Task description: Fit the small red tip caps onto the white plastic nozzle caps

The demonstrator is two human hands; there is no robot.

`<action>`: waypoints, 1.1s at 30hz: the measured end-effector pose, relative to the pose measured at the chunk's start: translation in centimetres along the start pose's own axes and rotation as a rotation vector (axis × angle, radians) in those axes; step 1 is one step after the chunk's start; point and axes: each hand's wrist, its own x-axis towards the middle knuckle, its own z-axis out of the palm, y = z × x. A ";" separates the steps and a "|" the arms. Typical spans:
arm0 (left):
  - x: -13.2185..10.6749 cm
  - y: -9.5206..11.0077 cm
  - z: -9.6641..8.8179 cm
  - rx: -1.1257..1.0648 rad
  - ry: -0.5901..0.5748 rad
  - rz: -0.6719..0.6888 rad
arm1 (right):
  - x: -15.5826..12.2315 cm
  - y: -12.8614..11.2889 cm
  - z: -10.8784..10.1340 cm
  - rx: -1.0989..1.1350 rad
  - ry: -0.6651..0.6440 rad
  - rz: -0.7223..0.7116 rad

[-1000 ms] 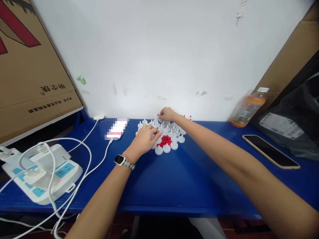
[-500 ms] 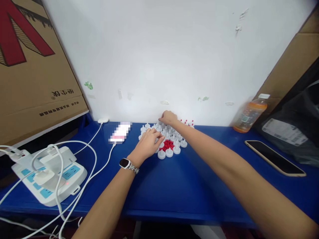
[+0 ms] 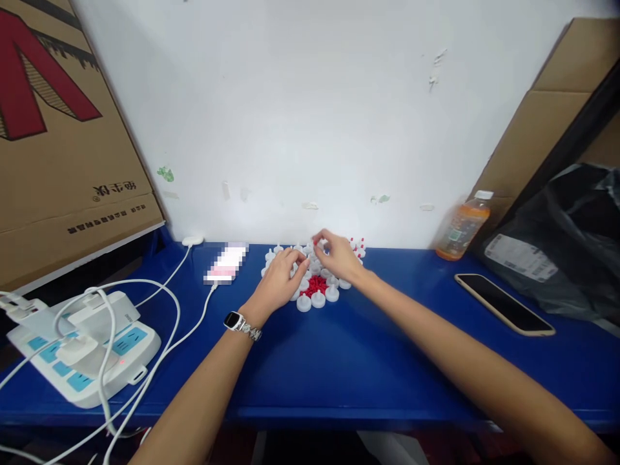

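Observation:
A cluster of white nozzle caps (image 3: 318,298), each with a thin upright spout, stands on the blue table. Small red tips (image 3: 316,285) lie heaped in a gap among them. My left hand (image 3: 283,278), with a watch on its wrist, rests over the cluster's left side, fingers stretched and thumb apart. Above the rear caps, my right hand (image 3: 338,255) pinches a small red tip (image 3: 314,242) between thumb and forefinger. Behind it, several white caps with red tips on their spouts (image 3: 361,247) stand by the wall, partly hidden by this hand.
A white power strip (image 3: 97,361) with tangled cables lies at left, near a plugged-in phone (image 3: 225,263) with a blurred screen. To the right are a drink bottle (image 3: 464,226), a dark phone (image 3: 504,303) and a black plastic bag (image 3: 547,239). A cardboard box (image 3: 72,168) stands at left.
My right hand has drawn back slightly from the rear of the cluster and a red tip now shows at its fingertips. My left hand stays over the caps. The view has shifted a little.

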 end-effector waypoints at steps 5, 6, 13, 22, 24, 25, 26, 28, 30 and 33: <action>-0.2 1.8 0.8 0.030 -0.039 0.078 | -5.6 -1.9 -1.0 0.187 -0.088 0.082; -0.3 2.0 0.9 0.075 -0.060 0.100 | -6.0 -2.2 -0.9 0.233 -0.081 0.098; 0.0 2.6 0.6 0.238 -0.050 0.197 | -6.4 -3.9 -1.3 0.324 0.004 0.067; 0.2 1.0 0.2 0.081 0.064 -0.013 | -6.1 -0.7 -2.9 0.095 0.103 0.117; 0.1 0.5 0.7 0.105 -0.059 0.047 | -5.6 0.0 -2.9 0.086 0.126 0.176; 0.0 0.4 0.9 0.108 -0.101 0.063 | -5.4 0.3 -2.9 0.067 0.150 0.198; 0.0 0.3 1.0 0.110 -0.131 0.070 | -5.0 0.6 -2.9 0.041 0.176 0.215; -0.1 0.4 1.2 0.108 -0.162 0.070 | -4.0 1.5 -3.0 0.004 0.192 0.253; -0.1 0.6 1.1 0.103 -0.163 0.060 | -2.6 2.6 -3.1 0.022 0.131 0.299; 0.0 0.9 1.0 0.088 -0.143 0.052 | 0.1 4.6 -2.8 0.019 0.017 0.285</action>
